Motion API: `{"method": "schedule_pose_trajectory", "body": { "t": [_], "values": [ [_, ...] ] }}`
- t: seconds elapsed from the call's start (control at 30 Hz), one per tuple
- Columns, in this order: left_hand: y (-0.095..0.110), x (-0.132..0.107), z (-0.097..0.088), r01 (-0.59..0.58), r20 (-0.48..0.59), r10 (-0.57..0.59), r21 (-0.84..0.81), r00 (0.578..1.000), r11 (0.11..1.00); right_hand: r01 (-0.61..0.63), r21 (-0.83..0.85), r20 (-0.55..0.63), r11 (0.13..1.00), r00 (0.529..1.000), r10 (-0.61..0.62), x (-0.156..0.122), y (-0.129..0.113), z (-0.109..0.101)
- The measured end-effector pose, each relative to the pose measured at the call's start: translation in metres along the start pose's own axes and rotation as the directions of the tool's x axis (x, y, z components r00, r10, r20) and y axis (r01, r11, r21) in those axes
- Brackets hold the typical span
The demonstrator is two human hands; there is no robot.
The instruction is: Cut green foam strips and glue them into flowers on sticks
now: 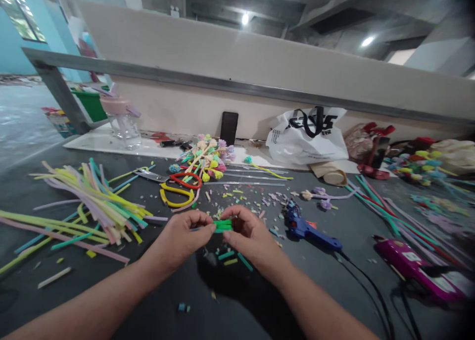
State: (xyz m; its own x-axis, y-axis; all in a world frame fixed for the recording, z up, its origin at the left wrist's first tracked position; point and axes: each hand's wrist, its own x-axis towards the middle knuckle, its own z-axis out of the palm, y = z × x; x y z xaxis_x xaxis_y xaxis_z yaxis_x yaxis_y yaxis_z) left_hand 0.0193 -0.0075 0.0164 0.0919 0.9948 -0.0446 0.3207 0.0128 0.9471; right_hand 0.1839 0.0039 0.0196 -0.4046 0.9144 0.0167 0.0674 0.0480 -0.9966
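Several short green pipe cleaner pieces (223,225) are pinched between my two hands above the middle of the dark table. My left hand (190,233) is closed on their left end, thumb against the fingertips. On the other side, the fingers and thumb of my right hand (249,235) close round the right end. Below the hands lie loose cut pieces (230,262) in green and yellow. Scissors (177,195) with red and yellow handles rest beyond my left hand. A blue glue gun (313,235) lies to the right of my right hand.
Long pastel pipe cleaners (100,206) are heaped at the left. Fuzzy flowers (208,157) sit at the back, near a black phone (229,127). A clear bottle (124,127), a white bag (308,137) and a magenta tool (415,268) with a cord stand or lie around.
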Motion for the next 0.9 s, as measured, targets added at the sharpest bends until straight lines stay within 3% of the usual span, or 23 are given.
{"method": "schedule_pose_trajectory", "body": {
  "t": [0.23,0.33,0.47,0.9],
  "values": [
    [-0.006,0.001,0.002,0.148,0.172,-0.129,-0.104,0.977,0.984,0.015,-0.022,-0.04,1.0,0.999,-0.016,0.004,0.007,-0.003],
    [-0.009,0.002,0.004,0.178,0.225,-0.129,-0.211,0.966,0.961,-0.011,-0.024,-0.062,1.0,0.998,0.009,0.007,0.01,-0.004],
    [-0.011,0.003,0.005,0.179,0.244,-0.104,-0.311,0.964,0.933,-0.042,-0.036,-0.08,0.998,0.996,0.039,0.007,0.009,-0.002],
    [-0.007,0.0,0.004,0.193,0.207,-0.142,-0.252,0.968,0.948,-0.106,-0.014,-0.068,0.994,0.992,0.105,0.006,0.009,0.001]
  ]
}}
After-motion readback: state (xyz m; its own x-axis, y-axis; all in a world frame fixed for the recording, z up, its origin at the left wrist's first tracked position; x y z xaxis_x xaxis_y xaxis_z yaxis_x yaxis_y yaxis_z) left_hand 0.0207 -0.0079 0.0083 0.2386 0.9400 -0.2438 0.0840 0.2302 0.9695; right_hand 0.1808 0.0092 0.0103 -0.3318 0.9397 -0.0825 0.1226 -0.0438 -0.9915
